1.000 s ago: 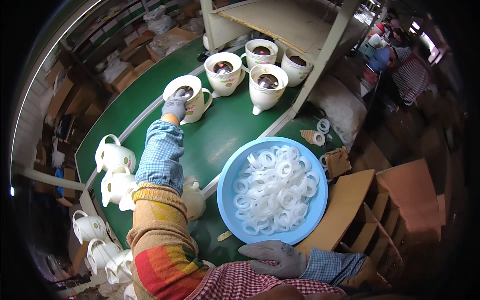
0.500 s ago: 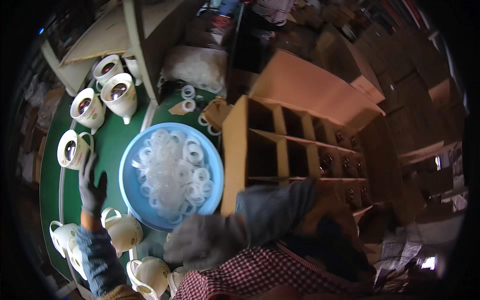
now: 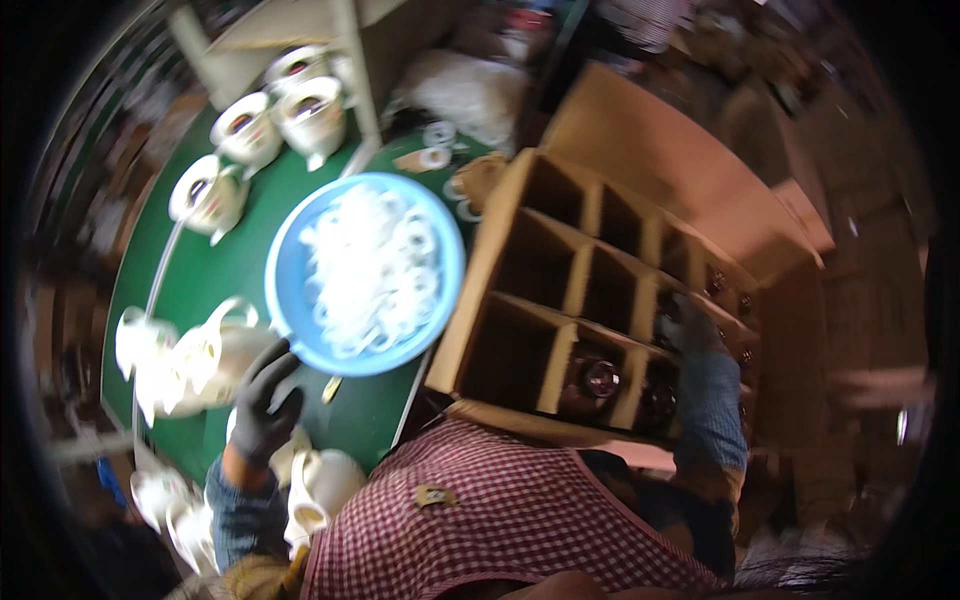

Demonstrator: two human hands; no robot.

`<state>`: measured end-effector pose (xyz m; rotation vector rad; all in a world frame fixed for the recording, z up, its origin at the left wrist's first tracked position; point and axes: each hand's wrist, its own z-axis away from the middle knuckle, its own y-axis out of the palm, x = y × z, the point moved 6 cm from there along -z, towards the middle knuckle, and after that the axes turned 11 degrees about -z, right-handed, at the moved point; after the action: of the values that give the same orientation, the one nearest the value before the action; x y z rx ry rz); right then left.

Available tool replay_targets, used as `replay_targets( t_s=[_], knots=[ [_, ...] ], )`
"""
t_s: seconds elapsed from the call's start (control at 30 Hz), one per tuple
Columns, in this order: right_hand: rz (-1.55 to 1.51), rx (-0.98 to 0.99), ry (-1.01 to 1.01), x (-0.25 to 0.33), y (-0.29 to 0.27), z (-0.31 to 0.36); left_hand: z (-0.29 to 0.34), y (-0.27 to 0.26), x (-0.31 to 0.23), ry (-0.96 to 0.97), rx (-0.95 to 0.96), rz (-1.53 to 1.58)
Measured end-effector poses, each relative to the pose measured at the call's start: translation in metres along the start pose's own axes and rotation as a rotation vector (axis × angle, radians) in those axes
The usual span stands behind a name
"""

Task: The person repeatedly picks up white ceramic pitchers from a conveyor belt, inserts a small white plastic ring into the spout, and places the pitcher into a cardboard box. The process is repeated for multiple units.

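The view has swung right, so the divided carton (image 3: 600,300) now fills the centre-right of the frame; half a second ago it sat further right. The right hand (image 3: 690,325) has moved into a right-side cell, so work has shifted from belt to carton. Its fingers are blurred; I cannot tell their state. The blue basin (image 3: 290,300) of rings sits centre-left. The left hand (image 3: 265,405), fingers loosely spread, rests below it beside a teapot (image 3: 215,360). Lower cells look dark.

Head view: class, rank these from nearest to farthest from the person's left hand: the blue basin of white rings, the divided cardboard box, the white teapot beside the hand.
1. White teapot, just left of the left hand.
2. Blue basin, above the hand.
3. Divided cardboard box, off to the right.
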<state>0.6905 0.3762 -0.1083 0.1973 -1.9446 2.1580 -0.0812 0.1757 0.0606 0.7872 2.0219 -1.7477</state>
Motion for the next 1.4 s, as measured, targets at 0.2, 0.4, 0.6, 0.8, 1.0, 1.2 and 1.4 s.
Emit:
replay_targets(
  t_s=[0.2,0.4,0.6,0.8,1.0,1.2,1.4],
  knots=[
    [-0.12,0.024,-0.115,0.106,-0.114,0.029,0.026,0.025,-0.054,0.05,0.119,0.016],
    [-0.427,-0.064,-0.691,0.34,-0.249,0.104,0.062,0.067,-0.06,-0.049,0.209,0.432],
    [-0.871,0.836,-1.012,0.553,-0.119,0.153,0.068,0.085,-0.063,-0.074,-0.232,1.576],
    [-0.658,1.286,-1.322,0.676,-0.026,0.183,0.142,0.084,-0.016,-0.455,-0.386,1.915],
    [0.27,0.431,-1.065,0.767,0.086,0.028,0.19,0.095,0.04,-0.397,-0.615,1.863],
    [0.814,0.261,-1.128,0.767,0.193,0.02,0.197,0.115,0.063,-0.377,-0.744,1.939],
    [0.399,0.361,-1.074,0.758,0.143,0.001,0.189,0.108,0.059,-0.36,-0.733,1.919]
  ],
)
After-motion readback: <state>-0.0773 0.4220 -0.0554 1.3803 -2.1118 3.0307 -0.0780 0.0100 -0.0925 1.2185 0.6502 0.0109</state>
